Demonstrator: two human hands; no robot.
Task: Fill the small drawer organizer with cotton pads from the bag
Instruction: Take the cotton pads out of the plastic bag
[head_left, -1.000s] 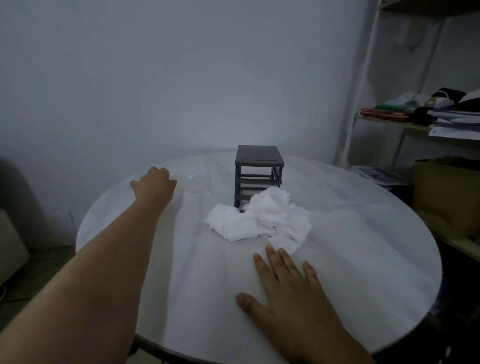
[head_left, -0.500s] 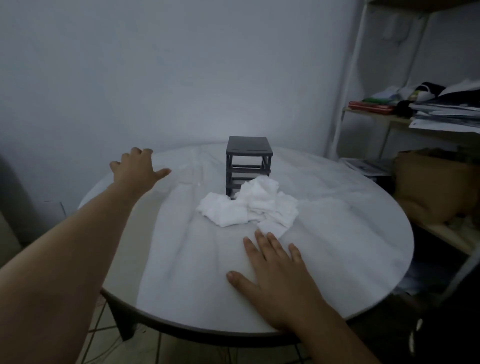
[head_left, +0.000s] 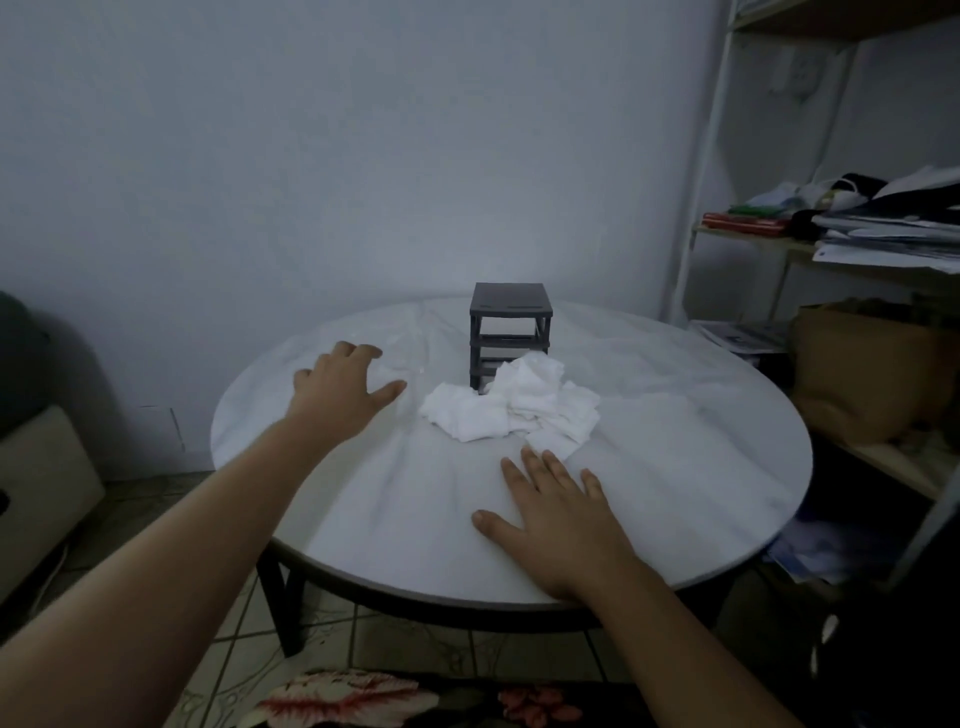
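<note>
A small dark drawer organizer (head_left: 510, 321) stands upright at the far middle of the round white table (head_left: 675, 467). A heap of white cotton pads (head_left: 511, 408) lies on the table right in front of it, hiding its lowest part. A clear plastic bag (head_left: 402, 358) lies crumpled left of the organizer. My left hand (head_left: 340, 387) reaches over the table with fingers spread, its fingertips at the bag's near edge; whether they touch it I cannot tell. My right hand (head_left: 558, 512) lies flat on the table, fingertips just short of the nearest pad.
A white metal shelf unit (head_left: 831, 244) with stacked papers and clothes stands to the right, a brown cardboard box (head_left: 862, 364) beneath. A beige object (head_left: 41, 493) sits on the floor at left. Patterned fabric (head_left: 363, 699) shows below the table's near edge.
The view has pulled back and risen, showing the table's near rim and floor. My left hand has come nearer, towards the pads, fingers now spread. My right hand stays flat on the table.
</note>
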